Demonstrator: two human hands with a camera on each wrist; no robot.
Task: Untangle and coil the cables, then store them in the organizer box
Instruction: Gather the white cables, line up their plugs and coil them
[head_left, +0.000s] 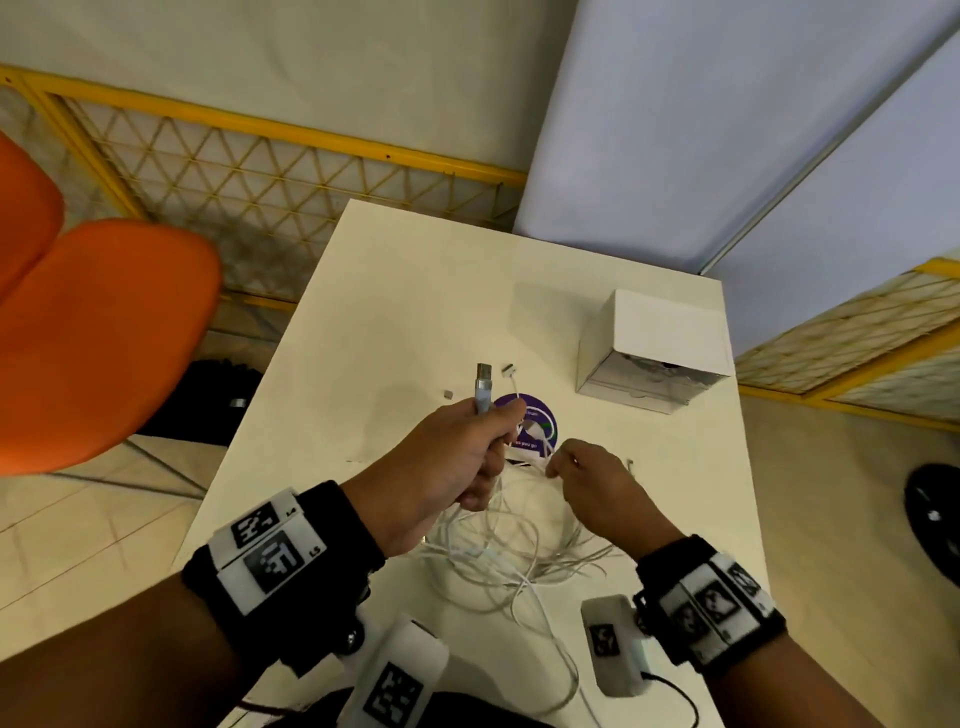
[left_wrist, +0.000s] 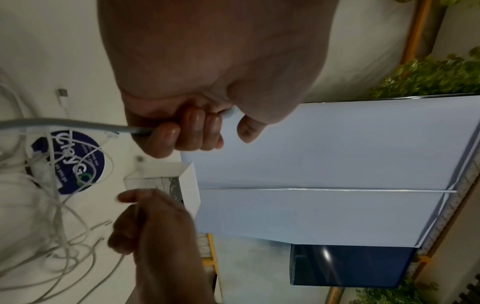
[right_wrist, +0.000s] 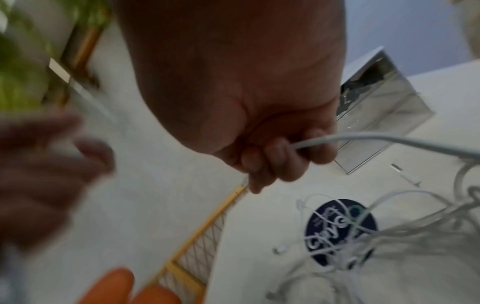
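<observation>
Untangling is in hand: the left hand (head_left: 457, 457) has its grip closed round a grey cable (head_left: 483, 395) just below its plug, raised above the heap of white cables (head_left: 514, 551) on the desk (head_left: 395, 291). The right hand (head_left: 597, 483) pinches a white strand at the heap's top. Next, I judge, the grey lead must be drawn free before coiling; the box (head_left: 649, 353) stands well apart, far right.

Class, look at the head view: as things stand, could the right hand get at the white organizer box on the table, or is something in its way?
Probably yes. The organizer box stands beyond the right hand with only bare table between them. But that hand is pinching a thin white cable, so it would likely have to let go first.
</observation>
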